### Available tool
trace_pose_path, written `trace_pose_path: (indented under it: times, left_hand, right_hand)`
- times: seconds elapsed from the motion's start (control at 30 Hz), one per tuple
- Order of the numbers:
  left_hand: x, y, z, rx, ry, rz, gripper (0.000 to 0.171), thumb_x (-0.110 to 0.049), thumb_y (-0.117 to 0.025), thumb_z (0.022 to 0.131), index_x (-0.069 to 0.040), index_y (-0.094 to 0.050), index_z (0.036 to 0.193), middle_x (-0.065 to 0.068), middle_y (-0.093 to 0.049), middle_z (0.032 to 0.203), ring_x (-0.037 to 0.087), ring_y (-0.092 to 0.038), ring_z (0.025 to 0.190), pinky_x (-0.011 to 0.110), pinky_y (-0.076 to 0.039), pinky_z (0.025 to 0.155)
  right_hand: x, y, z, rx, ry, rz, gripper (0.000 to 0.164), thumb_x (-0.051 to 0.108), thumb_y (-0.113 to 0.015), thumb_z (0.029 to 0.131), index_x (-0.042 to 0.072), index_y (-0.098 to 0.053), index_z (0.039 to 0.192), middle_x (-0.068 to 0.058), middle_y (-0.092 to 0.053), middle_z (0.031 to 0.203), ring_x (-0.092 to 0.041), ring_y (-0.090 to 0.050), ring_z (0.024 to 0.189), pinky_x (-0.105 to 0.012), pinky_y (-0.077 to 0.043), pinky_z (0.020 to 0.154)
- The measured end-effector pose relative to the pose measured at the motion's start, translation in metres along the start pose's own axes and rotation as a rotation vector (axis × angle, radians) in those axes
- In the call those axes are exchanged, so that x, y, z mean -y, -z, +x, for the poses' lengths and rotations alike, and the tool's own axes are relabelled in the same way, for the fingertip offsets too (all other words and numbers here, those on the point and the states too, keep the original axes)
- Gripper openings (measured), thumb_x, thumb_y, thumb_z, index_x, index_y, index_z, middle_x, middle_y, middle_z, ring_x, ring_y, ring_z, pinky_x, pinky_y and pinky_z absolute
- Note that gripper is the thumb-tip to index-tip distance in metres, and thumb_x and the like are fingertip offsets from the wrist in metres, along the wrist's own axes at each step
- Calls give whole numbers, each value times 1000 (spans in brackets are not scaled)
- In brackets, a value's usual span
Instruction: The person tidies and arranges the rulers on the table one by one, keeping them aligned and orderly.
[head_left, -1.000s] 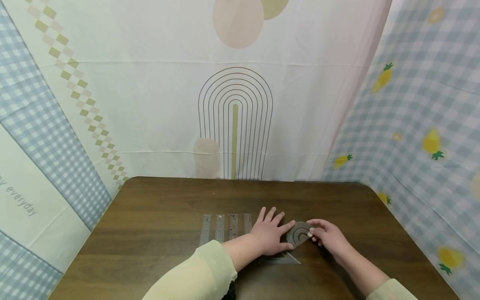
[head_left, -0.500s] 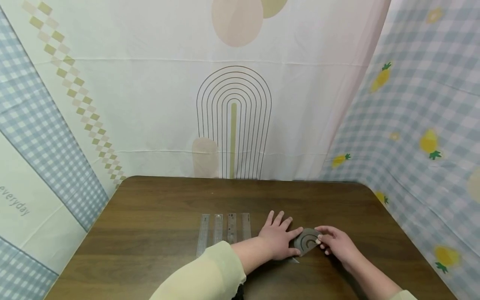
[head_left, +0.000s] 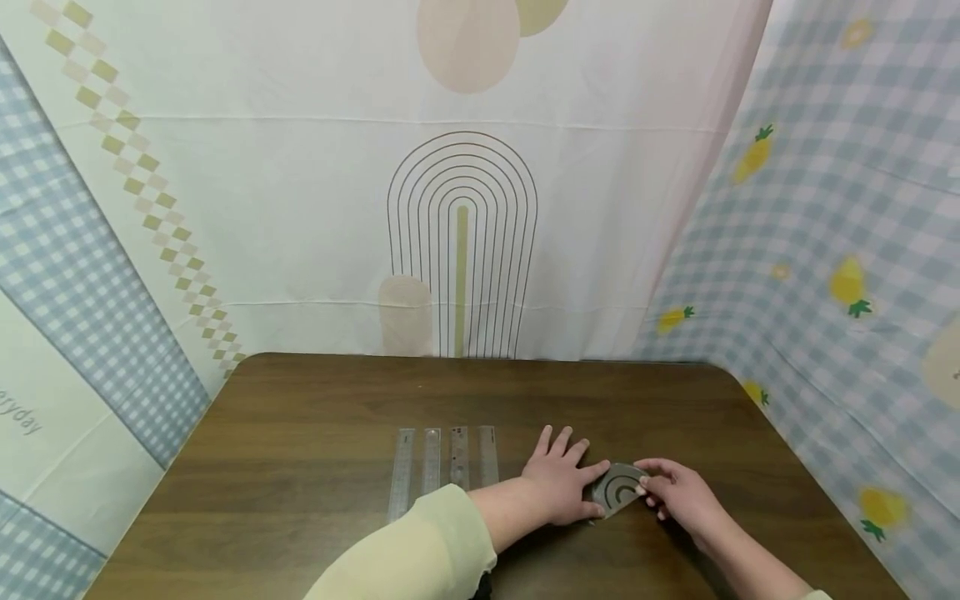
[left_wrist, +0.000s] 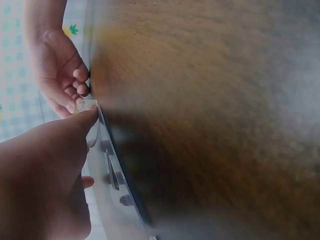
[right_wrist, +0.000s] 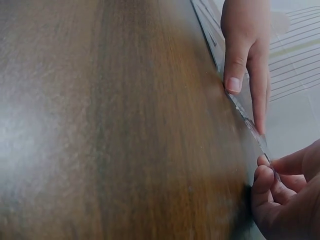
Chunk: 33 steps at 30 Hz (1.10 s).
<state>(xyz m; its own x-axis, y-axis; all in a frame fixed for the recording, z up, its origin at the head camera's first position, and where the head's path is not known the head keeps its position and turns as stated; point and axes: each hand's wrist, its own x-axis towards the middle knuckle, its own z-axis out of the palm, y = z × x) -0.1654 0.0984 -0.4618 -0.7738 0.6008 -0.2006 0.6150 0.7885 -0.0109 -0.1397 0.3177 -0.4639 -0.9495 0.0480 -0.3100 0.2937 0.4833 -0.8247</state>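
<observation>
A clear semicircular protractor [head_left: 618,490] with curved slots lies between the two hands, right of the middle of the table. The right hand [head_left: 678,496] pinches its right edge between thumb and fingers. Spread wide, the left hand [head_left: 558,487] rests on the table with its thumb and index finger touching the protractor's left side. A small clear pointed corner [head_left: 592,522] peeks out below the left thumb; the rest of that piece is hidden under the hand and forearm. In the right wrist view the protractor [right_wrist: 250,127] appears nearly edge-on.
Left of the hands several clear rulers [head_left: 432,458] stand in a row, their near ends partly covered by the left sleeve [head_left: 420,542]. The brown wooden table [head_left: 315,417] meets a patterned cloth [head_left: 322,208] at its far edge.
Both hands and the protractor have shifted right and slightly nearer the person. The left hand now covers more of the clear pointed piece, and more of the rightmost ruler shows.
</observation>
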Motion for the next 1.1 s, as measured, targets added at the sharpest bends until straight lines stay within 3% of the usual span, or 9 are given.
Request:
trace_pose_path:
  times: [0.43,0.77,0.9,1.1]
  left_hand:
    - [-3,4,2,48,-12,-19,66,-77,-33,90,-56,-17,151,-15,-17,163,19,-4,152,47,-2,121]
    - [-2,2,4,60,-29,-45,76,-85,-32,84,-54,-16,152,-14,-16,163,19,-2,152,48,1,121]
    - [-3,0,6,57,-29,-35,76,-85,-32,84,-54,-16,152,-14,-17,163,19,-2,152,48,1,121]
    - [-4,-2,8,56,-29,-28,76,-84,-34,85,-54,-16,152,-14,-16,163,19,-2,152,48,1,121]
  right_hand:
    - [-2,0,-2,-13,10,-52,37,11,-53,101,-7,-55,133,-6,-66,84,-21,-58,74,-33,-51,55]
    - [-2,-1,-2,-30,36,-85,36,10,-53,100,-8,-56,131,-5,-67,83,-20,-57,71,-32,-49,53]
    - [-3,0,-1,-19,39,-155,35,12,-55,100,-4,-58,131,-5,-64,82,-21,-56,69,-35,-49,54]
    - [-3,5,1,6,135,-390,39,25,-66,96,4,-64,128,-1,-61,82,-18,-54,70,-35,-44,62]
